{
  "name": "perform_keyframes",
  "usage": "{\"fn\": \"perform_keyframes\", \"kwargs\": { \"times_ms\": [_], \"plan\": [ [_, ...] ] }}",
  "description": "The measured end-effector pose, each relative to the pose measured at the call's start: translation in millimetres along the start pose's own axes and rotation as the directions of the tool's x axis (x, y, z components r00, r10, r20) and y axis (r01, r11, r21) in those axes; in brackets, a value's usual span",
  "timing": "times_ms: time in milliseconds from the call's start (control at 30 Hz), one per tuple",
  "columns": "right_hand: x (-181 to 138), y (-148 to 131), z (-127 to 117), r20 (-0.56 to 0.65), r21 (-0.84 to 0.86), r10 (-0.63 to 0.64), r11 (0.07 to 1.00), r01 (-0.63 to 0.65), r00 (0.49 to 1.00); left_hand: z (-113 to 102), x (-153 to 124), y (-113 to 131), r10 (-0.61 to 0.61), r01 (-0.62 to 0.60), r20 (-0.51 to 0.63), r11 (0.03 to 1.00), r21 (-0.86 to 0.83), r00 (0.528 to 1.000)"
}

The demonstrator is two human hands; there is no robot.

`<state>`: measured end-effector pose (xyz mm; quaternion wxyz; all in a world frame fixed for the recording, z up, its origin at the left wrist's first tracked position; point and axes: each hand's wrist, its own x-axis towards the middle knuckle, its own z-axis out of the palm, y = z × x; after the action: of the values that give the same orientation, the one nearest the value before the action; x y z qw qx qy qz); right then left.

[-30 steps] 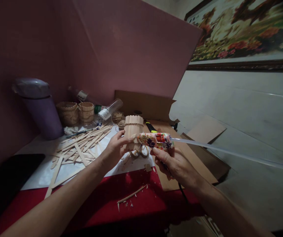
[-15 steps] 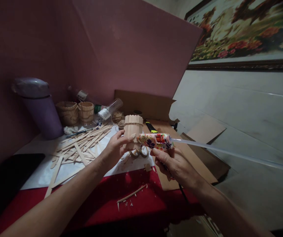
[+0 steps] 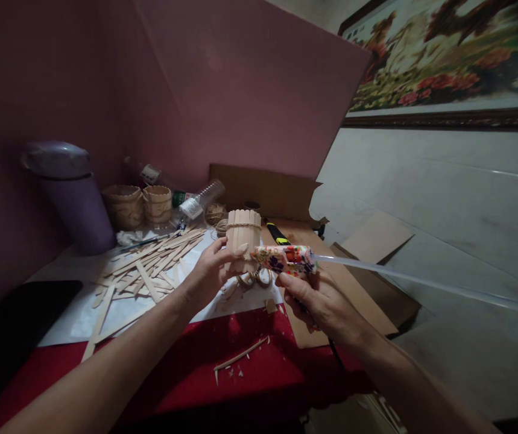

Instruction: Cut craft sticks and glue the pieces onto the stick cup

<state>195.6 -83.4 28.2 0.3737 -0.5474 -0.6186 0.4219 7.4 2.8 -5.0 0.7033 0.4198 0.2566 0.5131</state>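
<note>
My left hand [image 3: 211,268] is closed on a small craft-stick cup [image 3: 244,232], a round wooden holder with twine tied around its upper part. A pale wooden piece shows on the cup's lower front. In my right hand [image 3: 315,295] is a flower-patterned hot glue gun [image 3: 283,259], with a long clear glue stick [image 3: 376,268] running out of its back to the right. The gun's tip points left and sits at the cup's lower right side; whether it touches cannot be made out. Scissors handles [image 3: 254,279] show behind and below the cup.
Craft sticks [image 3: 150,271] lie piled on white paper at left. Behind stand a purple tumbler [image 3: 75,205], two finished wooden cups [image 3: 157,205], a plastic bottle [image 3: 202,199] and twine [image 3: 216,214]. A yellow-black cutter [image 3: 277,233] rests on cardboard [image 3: 340,283]. Scraps lie on the red cloth [image 3: 186,374].
Almost nothing differs. The cup appears to have shifted very slightly, and the glue gun stays at its lower right side.
</note>
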Motion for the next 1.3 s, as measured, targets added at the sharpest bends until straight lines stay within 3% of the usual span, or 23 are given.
{"fn": "perform_keyframes", "kwargs": {
  "times_ms": [333,667,900,1067,1200,1300],
  "plan": [
    [0.1,-3.9,2.9,-0.039,0.167,0.032,0.986,-0.025,0.999,0.9,-1.8,0.7,0.002,-0.002,0.034,1.0,0.022,0.999],
    [4.9,-2.2,-4.8,-0.063,0.361,-0.081,0.927,0.099,0.995,-4.2,-1.0,2.9,-0.051,0.053,0.05,0.997,-0.047,0.997],
    [6.4,3.2,1.5,-0.004,0.261,0.026,0.965,-0.024,1.0,-2.6,-2.3,4.4,-0.059,0.061,0.046,0.997,-0.048,0.997],
    [5.6,-4.8,5.0,-0.015,0.253,-0.012,0.967,0.015,1.0,-2.4,-1.9,3.4,-0.049,0.051,0.044,0.998,-0.041,0.998],
    [15.6,-1.6,-8.5,-0.149,0.24,-0.092,0.962,0.126,0.985,-2.5,-1.0,2.7,-0.057,0.059,0.029,0.997,-0.044,0.998],
    [36.8,18.1,-31.3,-0.261,0.074,-0.134,0.985,0.158,0.956,-3.5,0.6,4.3,-0.032,0.032,0.003,0.998,-0.063,0.999]
  ]
}}
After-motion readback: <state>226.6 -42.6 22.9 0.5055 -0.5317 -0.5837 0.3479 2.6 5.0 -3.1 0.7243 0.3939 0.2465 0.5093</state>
